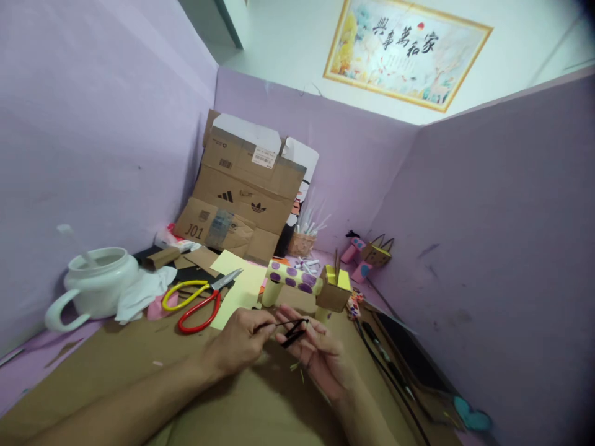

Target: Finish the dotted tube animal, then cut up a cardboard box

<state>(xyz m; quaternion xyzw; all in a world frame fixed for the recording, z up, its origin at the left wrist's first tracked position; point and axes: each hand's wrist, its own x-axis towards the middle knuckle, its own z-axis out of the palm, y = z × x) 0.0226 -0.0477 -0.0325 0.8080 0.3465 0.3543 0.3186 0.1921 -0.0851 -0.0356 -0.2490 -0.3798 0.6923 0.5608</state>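
Pinches one end of a thin black strip (284, 323) between thumb and forefinger of the left hand (239, 344). Cradles the looped, thicker end in the curled fingers of the right hand (318, 359), palm turned up. Both hands closed on that strip, neither spread wide. Holds it stretched between the two grips, lifted just clear of the brown cardboard sheet (139, 378) covering the tabletop, seemingly because anything so slim and limp needs tension and a close view. Cannot tell whether paper, foam or wire.

Just beyond the left hand, within easy reach: scissors (199, 301) with one yellow and one red loop handle, blades parted, tips resting on a pale yellow paper sheet (242, 282). Directly behind the hands, a spotted figure (292, 277): yellow tube body with purple dots on pale tube legs, beside a boxy cardboard head (335, 290) faced in yellow. Matte, hand-cut surfaces throughout.

At far left, a glossy white ceramic pot (95, 285) with a curved handle, and a crumpled white cloth (142, 291) slumped against it. At the back, flattened cartons (242, 192) propped against the lilac partition, probably upright to spare working room. Beside them, a small basket (302, 243) of white paper rolls. Near the right partition, small paper figures (367, 255) in pink and brown.
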